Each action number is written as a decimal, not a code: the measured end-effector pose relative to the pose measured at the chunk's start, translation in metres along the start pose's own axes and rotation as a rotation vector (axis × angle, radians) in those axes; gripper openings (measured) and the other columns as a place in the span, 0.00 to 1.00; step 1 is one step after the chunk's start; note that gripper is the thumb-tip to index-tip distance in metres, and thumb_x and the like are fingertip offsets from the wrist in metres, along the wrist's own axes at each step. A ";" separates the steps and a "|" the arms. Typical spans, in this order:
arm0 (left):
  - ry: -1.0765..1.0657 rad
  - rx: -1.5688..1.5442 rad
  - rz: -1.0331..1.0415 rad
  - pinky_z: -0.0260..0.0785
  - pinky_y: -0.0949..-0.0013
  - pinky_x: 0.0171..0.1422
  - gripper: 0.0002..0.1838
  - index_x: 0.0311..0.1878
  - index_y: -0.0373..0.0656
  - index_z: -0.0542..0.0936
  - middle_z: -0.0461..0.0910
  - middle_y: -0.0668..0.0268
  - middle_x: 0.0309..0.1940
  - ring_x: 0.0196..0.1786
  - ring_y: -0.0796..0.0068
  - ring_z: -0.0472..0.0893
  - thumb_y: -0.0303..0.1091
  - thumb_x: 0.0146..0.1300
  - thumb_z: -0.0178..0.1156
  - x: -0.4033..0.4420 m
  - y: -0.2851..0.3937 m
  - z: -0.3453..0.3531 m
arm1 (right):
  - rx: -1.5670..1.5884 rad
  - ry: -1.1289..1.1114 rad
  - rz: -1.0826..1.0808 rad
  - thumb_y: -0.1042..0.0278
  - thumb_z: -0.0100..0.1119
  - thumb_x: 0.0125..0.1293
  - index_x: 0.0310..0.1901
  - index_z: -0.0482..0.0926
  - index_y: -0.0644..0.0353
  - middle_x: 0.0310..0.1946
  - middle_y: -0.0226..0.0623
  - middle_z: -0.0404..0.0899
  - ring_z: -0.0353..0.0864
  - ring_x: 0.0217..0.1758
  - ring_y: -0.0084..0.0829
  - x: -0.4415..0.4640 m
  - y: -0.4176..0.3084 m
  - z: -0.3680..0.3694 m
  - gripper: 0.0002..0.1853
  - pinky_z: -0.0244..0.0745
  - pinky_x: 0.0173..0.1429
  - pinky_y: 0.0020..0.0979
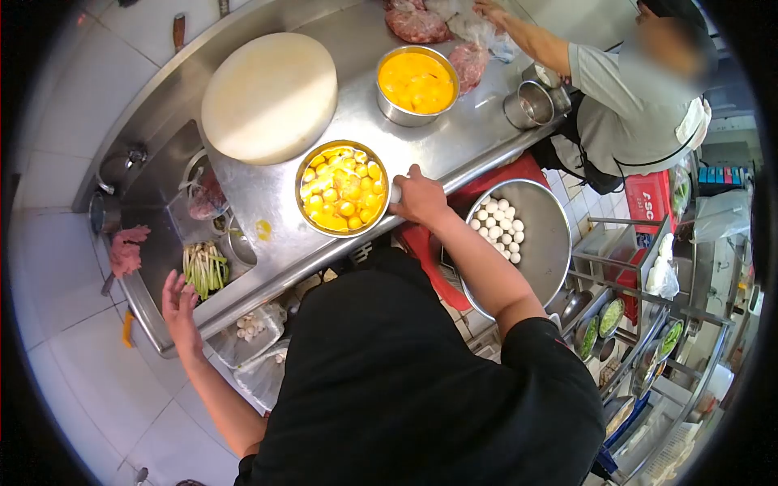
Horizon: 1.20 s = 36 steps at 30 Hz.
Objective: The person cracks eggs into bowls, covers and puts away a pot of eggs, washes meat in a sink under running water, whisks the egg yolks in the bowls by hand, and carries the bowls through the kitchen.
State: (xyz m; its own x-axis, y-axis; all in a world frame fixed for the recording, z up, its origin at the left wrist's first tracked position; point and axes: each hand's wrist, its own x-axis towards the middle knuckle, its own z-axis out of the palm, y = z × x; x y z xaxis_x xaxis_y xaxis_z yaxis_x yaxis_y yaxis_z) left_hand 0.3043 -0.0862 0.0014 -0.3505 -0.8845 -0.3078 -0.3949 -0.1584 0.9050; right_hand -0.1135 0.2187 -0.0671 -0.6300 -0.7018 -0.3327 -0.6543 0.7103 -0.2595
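A round metal bowl (301, 212) of cracked eggs (344, 188), yolks whole among yellow liquid, rests on the steel counter before me. Against its right rim is my right hand (421, 199), its fingers closed around a white egg (395, 193) that partly shows. To the right, below the counter edge, a big steel basin (539, 243) contains several whole white eggs (498, 225). My left hand (180, 306) hangs open and bare over the sink's front edge, fingers apart, close to a bunch of green stalks (205, 269).
Behind the bowl are a thick round cutting board (269, 97) and a second pot of yolks (417, 81). Bagged meat (417, 23) lies farther back, where a co-worker (632, 105) reaches in. Metal cups (528, 105) stand near the counter edge. Shelving (640, 324) stands right.
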 end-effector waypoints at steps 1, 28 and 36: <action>-0.010 0.010 0.000 0.65 0.66 0.63 0.29 0.68 0.44 0.69 0.72 0.59 0.61 0.60 0.71 0.73 0.36 0.65 0.62 0.000 0.001 0.003 | -0.042 -0.010 0.016 0.53 0.66 0.54 0.50 0.80 0.51 0.49 0.48 0.73 0.83 0.45 0.46 0.005 0.000 0.007 0.23 0.80 0.50 0.43; -0.765 0.201 0.611 0.75 0.67 0.56 0.30 0.65 0.45 0.72 0.76 0.58 0.57 0.50 0.68 0.80 0.30 0.58 0.68 0.005 0.118 0.238 | 1.669 -0.614 0.066 0.60 0.52 0.67 0.52 0.74 0.63 0.31 0.35 0.77 0.74 0.22 0.24 0.027 -0.026 -0.047 0.18 0.75 0.20 0.29; -0.823 0.307 0.733 0.77 0.68 0.46 0.22 0.55 0.44 0.81 0.80 0.59 0.43 0.38 0.68 0.82 0.29 0.55 0.64 0.037 0.101 0.276 | 1.493 -0.707 0.039 0.59 0.55 0.66 0.50 0.74 0.62 0.32 0.35 0.76 0.75 0.22 0.23 0.048 -0.045 -0.050 0.17 0.76 0.22 0.30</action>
State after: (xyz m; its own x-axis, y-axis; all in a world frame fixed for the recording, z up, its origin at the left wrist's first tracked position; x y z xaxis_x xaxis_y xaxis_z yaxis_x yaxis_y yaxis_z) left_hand 0.0174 -0.0134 0.0001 -0.9872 -0.1466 0.0630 -0.0173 0.4907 0.8711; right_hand -0.1348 0.1504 -0.0261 -0.0586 -0.8185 -0.5715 0.5742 0.4407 -0.6900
